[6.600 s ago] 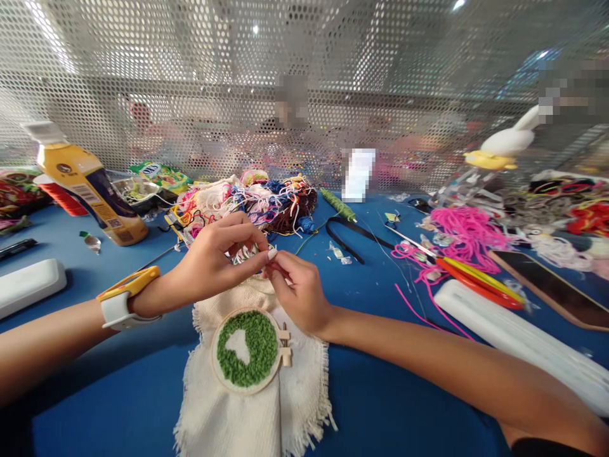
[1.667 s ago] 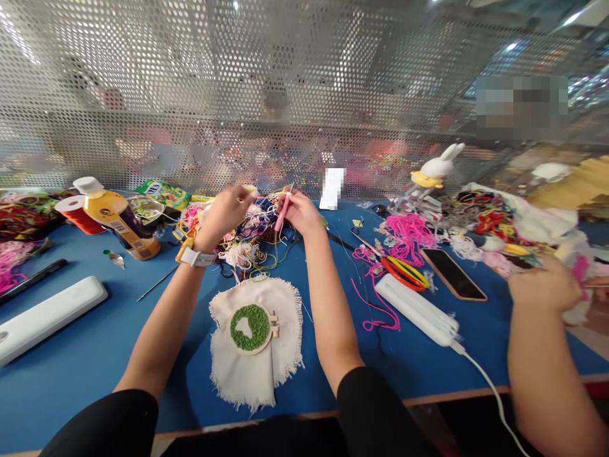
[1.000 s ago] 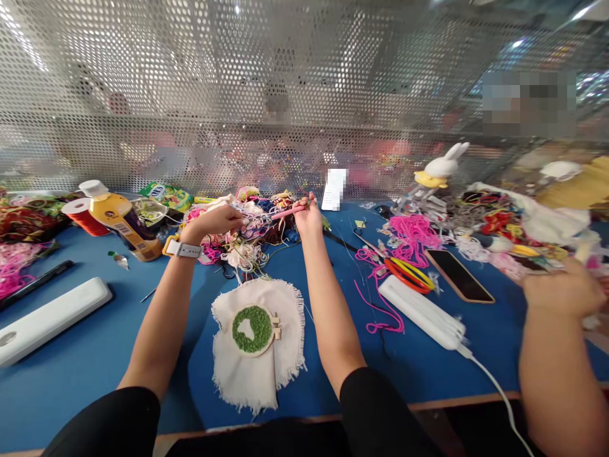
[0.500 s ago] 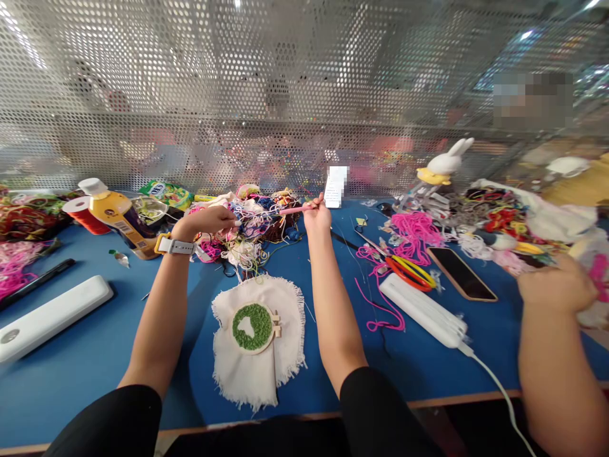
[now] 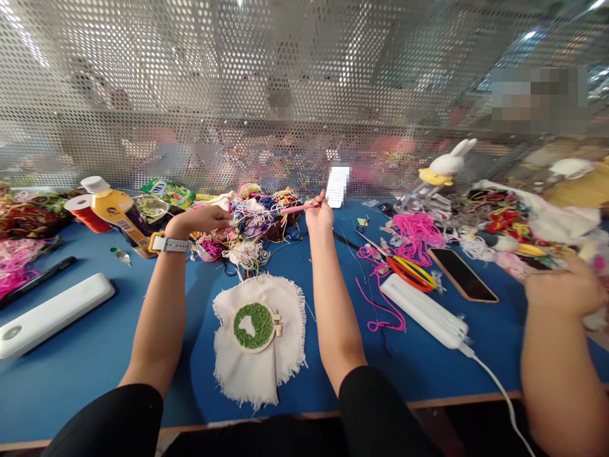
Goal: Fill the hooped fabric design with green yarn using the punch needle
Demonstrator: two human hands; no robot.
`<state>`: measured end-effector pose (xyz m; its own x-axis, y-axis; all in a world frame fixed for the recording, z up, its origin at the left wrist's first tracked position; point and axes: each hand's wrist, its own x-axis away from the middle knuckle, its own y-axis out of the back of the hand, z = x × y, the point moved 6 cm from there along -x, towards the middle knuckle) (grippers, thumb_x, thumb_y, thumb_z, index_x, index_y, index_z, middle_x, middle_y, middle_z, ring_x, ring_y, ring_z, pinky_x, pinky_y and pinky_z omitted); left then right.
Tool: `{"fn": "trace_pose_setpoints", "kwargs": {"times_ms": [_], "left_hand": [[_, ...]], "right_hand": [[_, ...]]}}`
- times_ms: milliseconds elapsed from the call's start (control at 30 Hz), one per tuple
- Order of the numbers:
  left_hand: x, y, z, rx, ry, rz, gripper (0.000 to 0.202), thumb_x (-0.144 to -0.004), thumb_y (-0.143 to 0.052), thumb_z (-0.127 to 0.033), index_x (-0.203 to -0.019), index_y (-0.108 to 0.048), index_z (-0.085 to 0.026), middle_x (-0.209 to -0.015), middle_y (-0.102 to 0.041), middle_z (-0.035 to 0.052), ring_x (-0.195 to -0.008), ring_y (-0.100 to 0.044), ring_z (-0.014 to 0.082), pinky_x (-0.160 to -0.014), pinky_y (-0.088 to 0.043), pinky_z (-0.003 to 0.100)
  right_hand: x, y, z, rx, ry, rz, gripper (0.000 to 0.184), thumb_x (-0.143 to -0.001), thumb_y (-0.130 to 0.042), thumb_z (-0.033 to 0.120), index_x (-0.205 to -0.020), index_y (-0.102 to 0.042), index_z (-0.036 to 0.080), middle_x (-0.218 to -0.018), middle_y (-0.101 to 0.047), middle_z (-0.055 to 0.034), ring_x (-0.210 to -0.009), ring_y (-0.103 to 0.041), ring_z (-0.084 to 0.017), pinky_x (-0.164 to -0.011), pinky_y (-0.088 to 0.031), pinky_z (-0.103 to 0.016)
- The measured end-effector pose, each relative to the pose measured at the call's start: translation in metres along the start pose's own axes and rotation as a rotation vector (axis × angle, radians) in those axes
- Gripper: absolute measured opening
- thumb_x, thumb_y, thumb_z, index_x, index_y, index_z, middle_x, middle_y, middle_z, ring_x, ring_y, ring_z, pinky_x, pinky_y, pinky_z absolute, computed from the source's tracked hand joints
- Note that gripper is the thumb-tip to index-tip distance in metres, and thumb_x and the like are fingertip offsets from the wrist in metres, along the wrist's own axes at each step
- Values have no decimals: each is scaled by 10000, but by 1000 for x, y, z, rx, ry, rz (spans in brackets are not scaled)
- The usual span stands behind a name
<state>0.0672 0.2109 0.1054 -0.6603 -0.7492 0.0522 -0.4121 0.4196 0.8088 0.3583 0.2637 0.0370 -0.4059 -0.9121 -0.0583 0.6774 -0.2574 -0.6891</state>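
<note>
My right hand (image 5: 320,214) is closed round a slim pink pen-like tool (image 5: 299,208), which points left over a heap of tangled yarn (image 5: 259,219). At the heap's left side, my left hand (image 5: 205,219), with a pale-banded watch (image 5: 172,244) at its wrist, has its fingers pinched together. What they hold, if anything, is too small to make out. Nearer me, between my forearms, a frayed white cloth (image 5: 290,362) lies on the table. A small round embroidery hoop (image 5: 234,330) is fixed on it, framing green looped stitching (image 5: 259,317) around a bare white patch.
A phone-like lit screen (image 5: 335,187) stands at the mesh panel. At left are a bottle (image 5: 118,216), red thread spool (image 5: 90,212) and white bar-shaped device (image 5: 57,314). Scissors (image 5: 412,273), pink yarn (image 5: 416,231), a phone (image 5: 462,274) and a power strip (image 5: 423,311) lie right, beside another person's arm (image 5: 554,362).
My left hand has shifted very slightly left, its fingers still pinched. My right hand keeps the pink tool in nearly the same place. The other person's hand at right has moved a little.
</note>
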Motion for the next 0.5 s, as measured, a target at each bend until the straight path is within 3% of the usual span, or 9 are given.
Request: {"fn": "trace_pose_setpoints", "kwargs": {"times_ms": [167, 267, 367, 500], "left_hand": [[-2, 1, 0, 22, 6, -81, 197, -645, -675, -264, -472, -603, -204, -426, -543, -11, -390, -469, 118, -408, -312, 206], [-12, -4, -13, 32, -14, -223, 112, -617, -719, -226, -556, -629, -196, -505, -580, -6, -495, -526, 133, -471, -349, 207], [-30, -21, -34, 58, -50, -358, 117, -773, -624, -287, -746, -649, -176, -662, -627, 21, -628, -567, 140, -545, -395, 214], [-56, -58, -52, 122, -58, -324, 228, -902, -512, -317, -869, -629, -124, -779, -644, 34, -667, -603, 124, -607, -489, 249]], "right_hand": [[3, -4, -2, -21, -5, 25, 284, -915, -516, 309, -1154, -543, 158, -1148, -572, -84, -956, -595, -183, -807, -521, -378], [6, -9, -6, -45, -13, 22, 270, -920, -506, 312, -1134, -550, 153, -1113, -583, -78, -916, -602, -169, -777, -528, -355], [10, -16, -9, -59, -22, 21, 260, -922, -504, 310, -1120, -553, 147, -1080, -592, -72, -879, -606, -157, -748, -532, -335], [15, -24, -13, -63, -36, 19, 254, -918, -513, 302, -1112, -556, 144, -1064, -597, -69, -862, -610, -153, -729, -538, -326]]}}
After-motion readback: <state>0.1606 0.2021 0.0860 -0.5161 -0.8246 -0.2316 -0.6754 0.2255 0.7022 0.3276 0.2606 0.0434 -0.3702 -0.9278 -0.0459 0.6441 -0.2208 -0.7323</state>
